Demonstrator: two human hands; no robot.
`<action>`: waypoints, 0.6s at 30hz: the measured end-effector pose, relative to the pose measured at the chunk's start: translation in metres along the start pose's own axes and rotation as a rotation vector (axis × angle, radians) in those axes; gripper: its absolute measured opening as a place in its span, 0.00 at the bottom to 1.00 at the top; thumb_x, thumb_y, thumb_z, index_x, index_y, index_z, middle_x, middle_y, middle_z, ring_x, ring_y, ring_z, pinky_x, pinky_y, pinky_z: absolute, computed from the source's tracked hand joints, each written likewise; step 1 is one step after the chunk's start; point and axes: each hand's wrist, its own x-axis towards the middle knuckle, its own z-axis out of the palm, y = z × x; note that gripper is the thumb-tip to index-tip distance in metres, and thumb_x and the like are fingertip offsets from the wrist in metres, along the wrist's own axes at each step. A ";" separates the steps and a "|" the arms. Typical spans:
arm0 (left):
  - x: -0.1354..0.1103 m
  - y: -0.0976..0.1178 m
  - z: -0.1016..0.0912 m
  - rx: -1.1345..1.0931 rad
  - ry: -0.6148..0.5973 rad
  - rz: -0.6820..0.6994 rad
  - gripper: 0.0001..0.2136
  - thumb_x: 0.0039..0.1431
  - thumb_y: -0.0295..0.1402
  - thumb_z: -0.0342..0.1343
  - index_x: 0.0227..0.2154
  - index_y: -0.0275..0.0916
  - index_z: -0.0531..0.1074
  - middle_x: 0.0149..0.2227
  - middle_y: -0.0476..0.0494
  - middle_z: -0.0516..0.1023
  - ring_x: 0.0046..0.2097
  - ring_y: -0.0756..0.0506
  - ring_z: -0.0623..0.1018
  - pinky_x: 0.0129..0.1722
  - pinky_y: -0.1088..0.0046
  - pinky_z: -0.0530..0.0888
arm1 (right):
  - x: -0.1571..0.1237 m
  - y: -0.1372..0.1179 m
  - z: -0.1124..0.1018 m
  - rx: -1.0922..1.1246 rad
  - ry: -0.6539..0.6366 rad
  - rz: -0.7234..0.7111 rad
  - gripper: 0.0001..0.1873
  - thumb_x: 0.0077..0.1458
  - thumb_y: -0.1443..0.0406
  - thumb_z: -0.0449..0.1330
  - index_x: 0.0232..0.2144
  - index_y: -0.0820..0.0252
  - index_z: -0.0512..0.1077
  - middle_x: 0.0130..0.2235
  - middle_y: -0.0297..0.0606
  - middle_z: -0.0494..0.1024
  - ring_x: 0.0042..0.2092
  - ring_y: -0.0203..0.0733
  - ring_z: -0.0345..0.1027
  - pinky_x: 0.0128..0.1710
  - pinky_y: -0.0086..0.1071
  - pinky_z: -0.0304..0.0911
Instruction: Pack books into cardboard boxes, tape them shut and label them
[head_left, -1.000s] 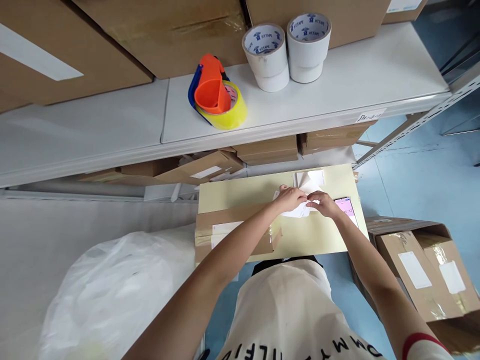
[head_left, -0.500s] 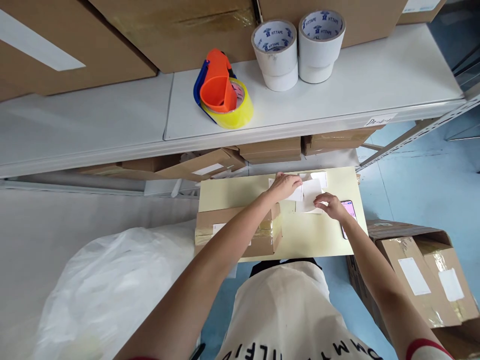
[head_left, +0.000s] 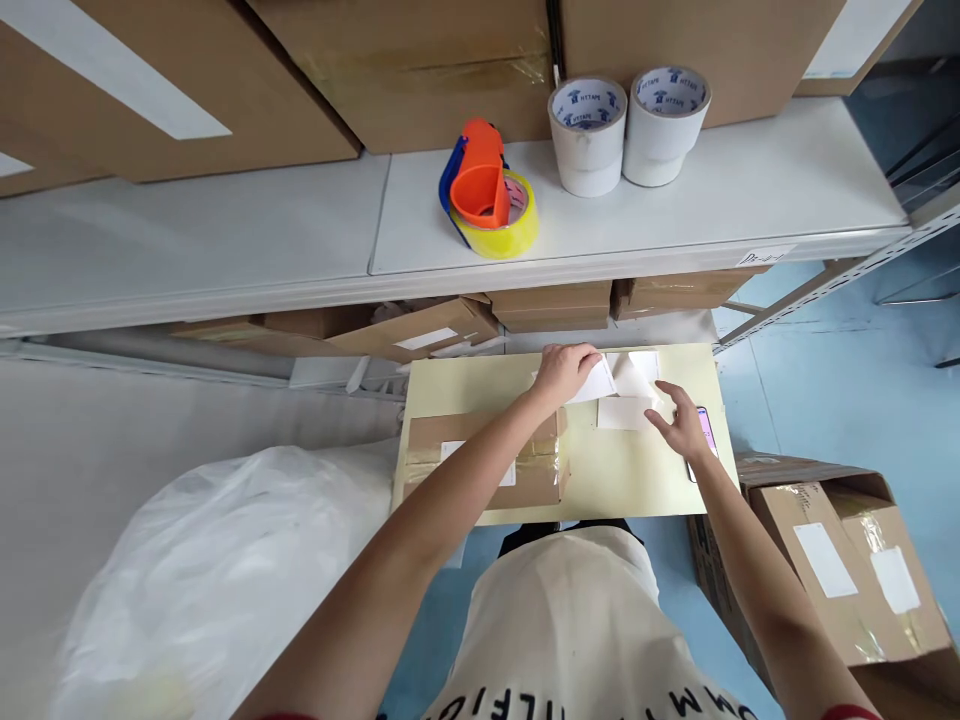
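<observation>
My left hand [head_left: 564, 371] is closed on a white paper label [head_left: 598, 384] at the far side of a pale yellow board [head_left: 637, 475]. My right hand [head_left: 686, 427] hovers with fingers spread beside another white label [head_left: 623, 412] lying flat on the board; it holds nothing. More white label pieces [head_left: 637, 366] lie at the board's far edge. A phone [head_left: 706, 428] with a pink screen is partly hidden under my right hand. A taped flat cardboard parcel [head_left: 480, 470] lies on the board's left part, under my left forearm.
A white shelf [head_left: 712, 210] above carries an orange tape dispenser with yellow tape [head_left: 491, 195], two white tape rolls [head_left: 626, 130] and large cartons. Flat cartons lie under the shelf. An open box of parcels [head_left: 840, 560] stands at right; a clear plastic bag [head_left: 225, 580] at left.
My hands, joined on one label a second ago, have come apart. The left hand carried a label toward the board's far edge; the right hand let go and opened beside a label lying flat.
</observation>
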 end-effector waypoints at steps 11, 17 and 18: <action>-0.146 -0.007 -0.064 -0.580 0.026 -0.147 0.15 0.47 0.38 0.67 0.40 0.42 0.78 0.35 0.44 0.83 0.36 0.43 0.79 0.39 0.67 0.73 | -0.059 -0.156 0.048 0.494 0.142 0.073 0.14 0.56 0.54 0.62 0.40 0.55 0.73 0.36 0.40 0.82 0.35 0.45 0.75 0.33 0.36 0.72; -0.224 -0.044 -0.079 -1.075 0.114 -0.296 0.15 0.41 0.40 0.70 0.28 0.39 0.75 0.31 0.44 0.81 0.34 0.45 0.79 0.40 0.66 0.75 | -0.093 -0.190 0.080 0.307 0.289 -0.082 0.17 0.59 0.55 0.59 0.47 0.56 0.68 0.38 0.43 0.81 0.38 0.47 0.76 0.35 0.39 0.72; -0.233 -0.045 -0.079 -1.085 0.157 -0.296 0.14 0.41 0.40 0.70 0.27 0.39 0.74 0.30 0.45 0.81 0.34 0.45 0.79 0.40 0.67 0.75 | -0.100 -0.199 0.088 0.194 0.363 -0.161 0.21 0.59 0.55 0.60 0.51 0.56 0.66 0.44 0.46 0.80 0.44 0.51 0.75 0.40 0.43 0.72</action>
